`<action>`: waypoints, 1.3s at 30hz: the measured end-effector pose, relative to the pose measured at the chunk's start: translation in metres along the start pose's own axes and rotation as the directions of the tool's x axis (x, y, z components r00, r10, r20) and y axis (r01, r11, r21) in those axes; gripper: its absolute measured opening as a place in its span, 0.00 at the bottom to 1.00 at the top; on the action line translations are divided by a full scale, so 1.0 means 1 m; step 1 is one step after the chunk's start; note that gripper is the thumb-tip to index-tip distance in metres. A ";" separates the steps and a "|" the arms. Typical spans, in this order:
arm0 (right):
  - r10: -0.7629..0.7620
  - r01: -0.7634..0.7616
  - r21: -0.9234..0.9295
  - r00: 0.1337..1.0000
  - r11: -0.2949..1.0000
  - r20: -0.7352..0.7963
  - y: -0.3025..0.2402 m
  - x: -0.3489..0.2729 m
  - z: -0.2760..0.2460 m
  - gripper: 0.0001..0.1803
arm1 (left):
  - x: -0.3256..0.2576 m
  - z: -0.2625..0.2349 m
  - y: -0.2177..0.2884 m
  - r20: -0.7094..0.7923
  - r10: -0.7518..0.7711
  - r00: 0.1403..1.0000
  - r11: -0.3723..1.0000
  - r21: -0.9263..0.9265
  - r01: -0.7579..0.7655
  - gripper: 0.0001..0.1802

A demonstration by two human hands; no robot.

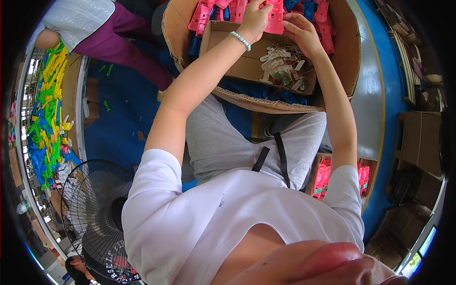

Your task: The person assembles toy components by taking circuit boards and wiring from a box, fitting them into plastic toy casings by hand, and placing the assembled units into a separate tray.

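Note:
My left hand [255, 23], with a beaded bracelet on its wrist, grips a pink plastic part [275, 20] over the cardboard boxes. At that part's right edge, the thumb and fingertips of my right hand [305, 35] are closed on it; whether they also pinch something small cannot be made out. Below both hands is a smaller carton [240, 66] with a pile of small white pieces with thin wires [285, 66]. The carton sits in a large cardboard box [344, 71], where pink plastic parts [202, 18] and blue plastic parts [308, 9] lie beyond it.
Near my right elbow stands a box [373, 165] of pink parts. At the left are a black fan [97, 213] and a table of green, yellow and blue parts [50, 109]. Another person's purple-trousered leg [126, 40] is at the upper left. Cartons [420, 142] stand far right.

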State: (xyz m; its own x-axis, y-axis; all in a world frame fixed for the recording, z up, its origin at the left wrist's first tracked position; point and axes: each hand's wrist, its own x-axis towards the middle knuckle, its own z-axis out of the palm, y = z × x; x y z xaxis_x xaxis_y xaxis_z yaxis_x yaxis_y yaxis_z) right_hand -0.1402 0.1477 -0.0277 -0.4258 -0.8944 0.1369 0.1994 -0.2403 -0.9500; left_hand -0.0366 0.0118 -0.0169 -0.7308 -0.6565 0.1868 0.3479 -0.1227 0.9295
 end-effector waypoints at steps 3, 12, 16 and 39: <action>-0.032 0.032 -0.023 0.999 0.999 -0.011 0.002 -0.001 -0.002 0.13 | -0.003 0.004 0.008 0.033 -0.022 0.999 0.999 0.039 0.020 0.18; -0.132 0.129 -0.102 0.991 0.986 -0.022 0.020 0.009 -0.011 0.08 | 0.006 -0.005 0.001 0.009 0.199 0.980 0.980 -0.029 -0.199 0.20; -0.003 -0.071 -0.367 0.980 0.928 -0.197 0.018 0.006 -0.011 0.08 | 0.010 -0.021 0.003 -0.027 0.107 0.994 0.984 -0.140 -0.110 0.21; 0.166 0.263 -0.954 0.957 -0.141 0.239 0.126 0.027 -0.026 0.19 | 0.007 -0.028 0.000 -0.035 -0.033 0.999 0.973 -0.229 0.024 0.16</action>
State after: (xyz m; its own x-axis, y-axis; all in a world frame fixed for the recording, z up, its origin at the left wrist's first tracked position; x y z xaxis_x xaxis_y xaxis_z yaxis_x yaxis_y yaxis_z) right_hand -0.1496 0.1034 -0.1514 -0.1629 -0.9858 0.0407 -0.9825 0.1583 -0.0984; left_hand -0.0255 -0.0141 -0.0248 -0.7209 -0.6778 0.1448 0.4555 -0.3059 0.8360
